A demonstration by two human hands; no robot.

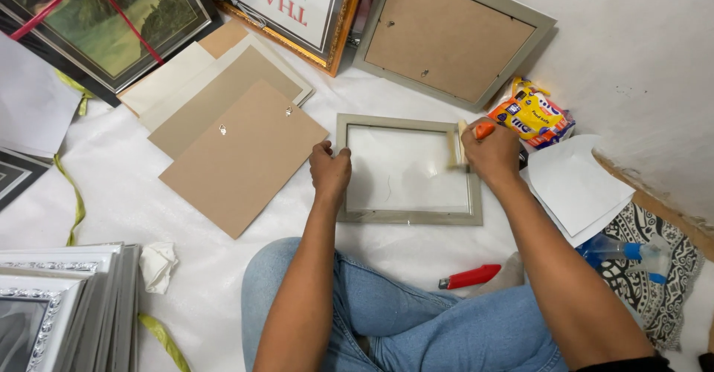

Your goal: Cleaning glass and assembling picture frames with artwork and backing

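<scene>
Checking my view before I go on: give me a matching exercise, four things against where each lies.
Things:
1 grey frame
2 red cutter
3 spray bottle
4 brown backing board

Places:
A beside the right forearm, on patterned cloth
B between both hands
C left of the left hand
D by the knee, below the frame

Pairs: 1-B, 2-D, 3-A, 4-C
</scene>
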